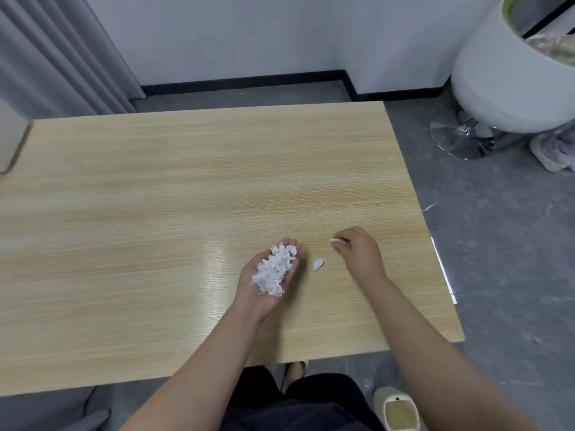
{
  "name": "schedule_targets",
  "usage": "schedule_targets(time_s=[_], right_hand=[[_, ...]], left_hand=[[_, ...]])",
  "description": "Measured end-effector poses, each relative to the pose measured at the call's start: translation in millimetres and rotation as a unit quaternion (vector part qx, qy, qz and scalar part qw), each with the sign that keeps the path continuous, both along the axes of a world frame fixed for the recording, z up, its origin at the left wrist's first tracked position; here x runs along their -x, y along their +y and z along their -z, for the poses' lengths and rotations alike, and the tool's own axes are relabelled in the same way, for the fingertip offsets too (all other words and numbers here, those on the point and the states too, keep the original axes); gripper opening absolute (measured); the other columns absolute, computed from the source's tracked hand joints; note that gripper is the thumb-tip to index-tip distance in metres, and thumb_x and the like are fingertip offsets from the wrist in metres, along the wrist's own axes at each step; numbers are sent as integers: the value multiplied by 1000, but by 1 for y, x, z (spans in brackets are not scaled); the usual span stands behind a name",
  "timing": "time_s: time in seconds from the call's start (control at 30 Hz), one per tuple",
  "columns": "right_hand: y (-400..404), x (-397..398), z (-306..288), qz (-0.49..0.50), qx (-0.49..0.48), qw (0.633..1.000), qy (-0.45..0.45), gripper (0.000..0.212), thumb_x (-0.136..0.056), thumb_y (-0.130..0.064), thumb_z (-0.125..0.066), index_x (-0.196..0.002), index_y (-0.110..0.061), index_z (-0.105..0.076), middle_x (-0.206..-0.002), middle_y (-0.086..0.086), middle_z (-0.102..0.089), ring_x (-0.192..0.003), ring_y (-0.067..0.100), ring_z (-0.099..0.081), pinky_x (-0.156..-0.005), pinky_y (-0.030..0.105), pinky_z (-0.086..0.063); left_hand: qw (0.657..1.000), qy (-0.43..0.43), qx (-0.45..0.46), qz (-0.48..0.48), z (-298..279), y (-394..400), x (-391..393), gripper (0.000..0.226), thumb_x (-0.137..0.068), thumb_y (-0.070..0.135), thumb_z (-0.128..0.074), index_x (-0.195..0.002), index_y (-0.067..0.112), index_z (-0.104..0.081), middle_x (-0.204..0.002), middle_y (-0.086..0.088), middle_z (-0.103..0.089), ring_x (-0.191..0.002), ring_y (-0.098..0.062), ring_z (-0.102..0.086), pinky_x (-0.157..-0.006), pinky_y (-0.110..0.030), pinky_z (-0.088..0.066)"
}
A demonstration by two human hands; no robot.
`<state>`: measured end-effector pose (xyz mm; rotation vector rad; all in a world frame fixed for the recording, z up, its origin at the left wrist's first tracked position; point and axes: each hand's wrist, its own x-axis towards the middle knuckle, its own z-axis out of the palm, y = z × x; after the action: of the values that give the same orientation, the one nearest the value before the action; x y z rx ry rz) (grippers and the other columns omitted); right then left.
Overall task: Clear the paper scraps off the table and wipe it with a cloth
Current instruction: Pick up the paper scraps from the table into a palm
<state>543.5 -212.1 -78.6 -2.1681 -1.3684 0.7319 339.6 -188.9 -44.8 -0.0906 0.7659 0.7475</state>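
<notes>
My left hand (249,289) lies palm up on the light wooden table (155,197), cupping a heap of white paper scraps (275,270). My right hand (361,253), a short way to the right, pinches one small white scrap (336,241) between thumb and fingertips just above the tabletop. One more white scrap (318,264) lies loose on the wood between the two hands. No cloth is in view.
The table's right edge (435,244) and near edge border grey floor. A white swivel chair (497,88) on a chrome base (457,138) stands at the back right. A grey curtain (56,51) hangs at the back left. My slipper (396,409) shows below the table.
</notes>
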Motion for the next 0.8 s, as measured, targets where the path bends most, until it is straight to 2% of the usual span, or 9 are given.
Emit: schedule_targets(time_s=[0.07, 0.17, 0.23, 0.3, 0.4, 0.47, 0.57, 0.7, 0.8], right_hand=[[-2, 6, -15, 7, -19, 1000, 23, 16, -89, -19, -62, -99, -10, -70, -96, 2, -67, -89, 15, -58, -78, 24, -41], [-8, 23, -42, -17, -79, 995, 53, 18, -90, -21, -62, -102, -11, -71, -95, -1, -66, -84, 5, -55, -76, 10, -38], [-12, 36, -55, -57, -114, 990, 62, 18, -91, -19, -60, -103, -11, -71, -94, -2, -65, -84, 4, -53, -76, 4, -34], [-16, 47, -63, -101, -127, 985, 55, 19, -92, -17, -58, -105, -11, -71, -94, 0, -64, -89, 7, -54, -79, 8, -34], [-19, 57, -67, -153, -144, 978, -1, 20, -92, -15, -57, -106, -14, -70, -93, 0, -65, -91, 13, -53, -81, 14, -32], [-20, 61, -69, -151, -145, 977, -36, 18, -91, -16, -58, -105, -13, -69, -94, 0, -67, -92, 18, -56, -81, 20, -35], [-23, 65, -69, -149, -143, 975, -76, 14, -90, -18, -59, -101, -15, -68, -91, -1, -68, -91, 19, -57, -79, 30, -43], [-26, 70, -61, -173, -165, 968, -75, 13, -85, -21, -62, -90, -17, -73, -87, -4, -68, -87, 14, -54, -76, 28, -44], [-31, 72, -55, -198, -170, 961, -86, 14, -85, -22, -62, -92, -17, -74, -92, -4, -65, -89, 17, -55, -77, 29, -43]], left_hand=[[1000, 11, 7, 2, -2, -4, -1, 36, -87, 4, -38, -98, -4, -71, -115, -18, -66, -100, -26, -67, -86, -39, -52], [1000, 2, 26, -8, -7, -8, -3, 39, -79, 9, -44, -110, -6, -63, -122, -19, -62, -111, -28, -60, -91, -41, -48], [1000, 12, 27, -12, -13, -11, -4, 40, -78, 10, -45, -112, -5, -60, -120, -19, -62, -104, -29, -65, -91, -40, -48], [999, 28, 28, -19, -21, -14, -9, 36, -82, 9, -44, -113, -1, -59, -113, -16, -65, -91, -30, -69, -84, -38, -53], [994, 101, 43, -25, -23, -19, -15, 22, -90, 12, -47, -107, 4, -58, -82, -10, -67, -67, -24, -63, -58, -28, -56], [992, 115, 35, -27, -25, -21, -14, 17, -93, 11, -45, -98, 4, -59, -69, -12, -69, -67, -24, -63, -57, -27, -57], [997, 70, -2, -19, -19, -23, -10, 28, -98, 5, -34, -114, -2, -56, -105, -17, -66, -86, -26, -69, -76, -31, -56], [999, 38, 10, -28, -24, -27, -7, 28, -96, 8, -34, -102, 0, -60, -99, -14, -66, -79, -25, -69, -69, -28, -56], [996, 68, 35, -34, -22, -28, -2, 23, -95, 12, -39, -95, 2, -60, -88, -13, -65, -72, -24, -66, -58, -25, -56]])
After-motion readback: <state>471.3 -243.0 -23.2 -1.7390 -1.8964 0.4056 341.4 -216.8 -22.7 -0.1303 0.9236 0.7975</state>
